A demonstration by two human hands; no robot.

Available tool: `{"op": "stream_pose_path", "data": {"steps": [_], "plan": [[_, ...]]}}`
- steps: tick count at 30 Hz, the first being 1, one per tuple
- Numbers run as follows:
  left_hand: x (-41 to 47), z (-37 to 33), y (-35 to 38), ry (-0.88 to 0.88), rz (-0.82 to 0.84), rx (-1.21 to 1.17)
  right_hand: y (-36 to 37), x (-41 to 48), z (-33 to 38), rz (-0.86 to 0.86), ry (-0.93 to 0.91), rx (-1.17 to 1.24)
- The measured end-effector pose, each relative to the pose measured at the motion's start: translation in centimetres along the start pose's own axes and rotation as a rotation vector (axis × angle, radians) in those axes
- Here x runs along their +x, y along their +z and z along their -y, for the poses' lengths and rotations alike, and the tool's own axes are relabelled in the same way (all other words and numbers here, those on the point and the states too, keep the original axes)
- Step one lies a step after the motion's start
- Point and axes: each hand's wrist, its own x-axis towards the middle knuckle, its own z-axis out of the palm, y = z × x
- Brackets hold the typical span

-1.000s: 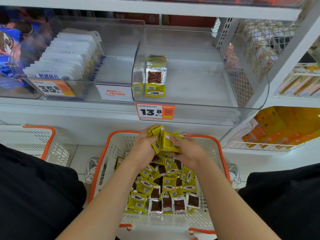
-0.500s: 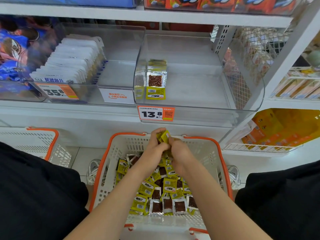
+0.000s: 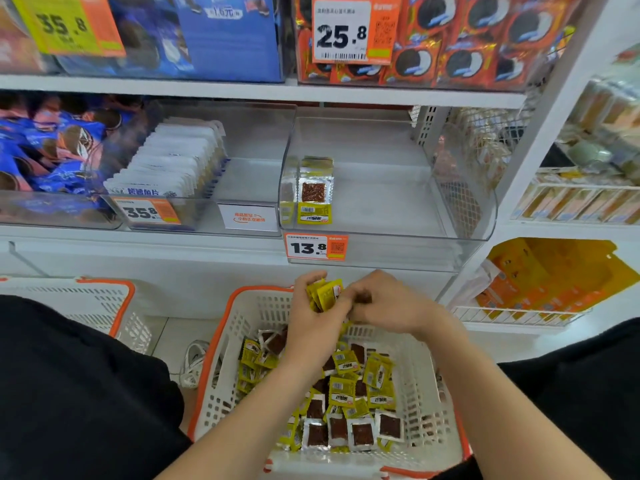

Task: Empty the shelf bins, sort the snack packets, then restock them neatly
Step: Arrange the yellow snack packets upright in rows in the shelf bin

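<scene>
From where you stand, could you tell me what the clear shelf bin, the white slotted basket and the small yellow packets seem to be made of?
The clear shelf bin: likely rigid acrylic, glossy; see-through walls with reflections. The white slotted basket: moulded plastic, matte; slotted walls, orange rim. The small yellow packets: probably thin plastic film, shiny and crinkled, with clear windows showing brown filling.

Orange tag (image 3: 316, 248) on the right bin (image 3: 398, 254) reads 13.8; left bin's tag (image 3: 147, 212) reads 35.8; upper shelf (image 3: 242, 87): white tag (image 3: 349, 29) 25.8, yellow tag (image 3: 65, 26) 35.8
</scene>
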Motion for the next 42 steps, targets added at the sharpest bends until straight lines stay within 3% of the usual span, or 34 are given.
{"op": "stream_pose_path", "data": {"steps": [6,9,12,14,16,18,20,26,31,37,39,42], "plan": [[-0.9,-7.6,-1.2,0.244,0.109,0.055,-3.8,-2.6,3.5,-0.199,-0.288,0.078],[0.7,-11.4,-1.4,0.336,0.102,0.073,-4.0,-2.4,5.5,-0.246,-0.363,0.311],[3.5,-14.2,-1.1,0.226,0.147,-0.015,-5.5,-1.6,7.2,-0.229,-0.354,0.537],[5.5,-15.4,-1.0,0.095,0.198,-0.168,-7.8,-1.1,7.5,-0.124,-0.393,0.620],[7.0,-16.7,-1.2,-0.034,0.243,-0.255,-10.0,-0.5,7.5,-0.091,-0.424,0.460],[8.2,-17.6,-1.3,-0.153,0.293,-0.267,-10.9,1.0,7.5,-0.209,-0.493,0.045],[9.7,-17.9,-1.2,-0.201,0.335,-0.258,-11.4,3.1,7.5,-0.291,-0.563,-0.167],[13.5,-18.4,-0.7,-0.257,0.386,-0.181,-13.9,7.9,6.1,-0.314,-0.613,-0.313],[15.6,-18.8,0.3,-0.248,0.407,-0.183,-13.6,9.8,4.2,-0.249,-0.772,-0.473],[15.9,-17.6,2.5,-0.203,0.415,-0.063,-13.9,11.1,3.0,-0.329,-0.834,-0.370],[16.5,-17.2,2.7,-0.259,0.402,0.046,-14.3,11.2,2.5,-0.332,-0.844,-0.383],[17.5,-17.0,2.7,-0.424,0.492,-0.018,-14.5,10.7,2.0,-0.336,-0.810,-0.372]]}}
